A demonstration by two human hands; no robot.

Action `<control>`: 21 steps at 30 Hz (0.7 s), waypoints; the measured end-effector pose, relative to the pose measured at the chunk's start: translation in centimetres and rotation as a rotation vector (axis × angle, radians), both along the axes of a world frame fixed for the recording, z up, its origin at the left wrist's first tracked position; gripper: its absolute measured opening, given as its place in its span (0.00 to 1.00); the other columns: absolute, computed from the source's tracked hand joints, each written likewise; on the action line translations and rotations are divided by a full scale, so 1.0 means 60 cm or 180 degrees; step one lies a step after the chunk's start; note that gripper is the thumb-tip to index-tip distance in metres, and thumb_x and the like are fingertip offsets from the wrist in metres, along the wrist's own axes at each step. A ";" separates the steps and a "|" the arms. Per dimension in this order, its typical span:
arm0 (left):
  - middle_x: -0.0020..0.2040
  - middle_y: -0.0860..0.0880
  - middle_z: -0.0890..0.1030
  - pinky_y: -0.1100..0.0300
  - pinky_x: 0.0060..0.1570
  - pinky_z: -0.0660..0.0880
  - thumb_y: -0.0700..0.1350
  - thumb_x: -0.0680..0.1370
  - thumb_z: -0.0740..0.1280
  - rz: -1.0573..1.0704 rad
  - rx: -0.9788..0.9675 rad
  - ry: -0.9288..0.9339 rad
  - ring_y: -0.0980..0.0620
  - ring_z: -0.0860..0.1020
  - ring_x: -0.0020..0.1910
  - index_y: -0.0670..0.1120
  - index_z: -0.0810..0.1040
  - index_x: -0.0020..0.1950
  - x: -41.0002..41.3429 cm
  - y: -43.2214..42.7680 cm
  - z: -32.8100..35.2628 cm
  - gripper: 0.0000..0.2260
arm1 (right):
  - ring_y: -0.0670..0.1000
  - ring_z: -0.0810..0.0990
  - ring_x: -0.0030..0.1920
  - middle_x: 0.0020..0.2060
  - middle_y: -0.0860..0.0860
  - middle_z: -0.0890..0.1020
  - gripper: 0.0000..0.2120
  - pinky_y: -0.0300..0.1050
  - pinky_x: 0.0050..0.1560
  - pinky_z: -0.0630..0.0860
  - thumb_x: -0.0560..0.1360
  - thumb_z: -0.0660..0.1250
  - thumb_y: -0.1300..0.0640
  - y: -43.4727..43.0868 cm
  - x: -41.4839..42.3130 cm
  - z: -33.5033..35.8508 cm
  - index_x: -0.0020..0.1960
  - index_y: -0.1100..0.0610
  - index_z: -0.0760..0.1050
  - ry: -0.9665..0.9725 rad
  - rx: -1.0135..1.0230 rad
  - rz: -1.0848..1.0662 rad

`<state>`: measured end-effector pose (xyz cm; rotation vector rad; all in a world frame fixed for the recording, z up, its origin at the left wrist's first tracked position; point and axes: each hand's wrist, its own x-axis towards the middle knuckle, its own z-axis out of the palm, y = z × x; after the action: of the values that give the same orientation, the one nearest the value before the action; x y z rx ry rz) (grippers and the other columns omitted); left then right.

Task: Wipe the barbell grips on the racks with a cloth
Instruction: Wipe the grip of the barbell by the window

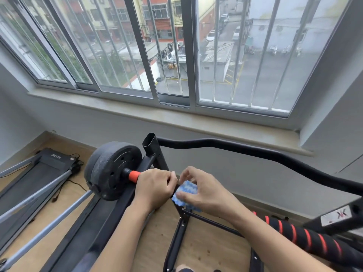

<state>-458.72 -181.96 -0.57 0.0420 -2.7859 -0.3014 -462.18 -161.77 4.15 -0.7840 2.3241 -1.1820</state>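
- L hand: fingers curled round barbell bar, beside weight plate.
- R hand: fingers pinching blue cloth against bar, on rack, touching L hand.

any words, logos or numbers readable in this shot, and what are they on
"K", or a mirrored double-K logo: on the white sticker on the black frame at right; the small print beside it is too blurred to read.
Pale print on the treadmill console: too small and blurred to read.
Nothing readable on the weight plate or cloth.
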 end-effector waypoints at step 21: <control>0.30 0.51 0.77 0.50 0.36 0.72 0.45 0.82 0.54 0.0092 0.0109 0.0956 0.48 0.74 0.28 0.46 0.76 0.31 0.021 0.005 -0.032 0.21 | 0.49 0.70 0.48 0.47 0.44 0.71 0.06 0.51 0.50 0.75 0.82 0.59 0.47 -0.032 0.017 -0.002 0.49 0.49 0.67 0.0935 0.0548 0.0246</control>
<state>-457.46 -181.68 -2.49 0.0414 -2.4806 -0.3194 -461.16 -163.67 4.04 -1.0318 2.5613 -0.8680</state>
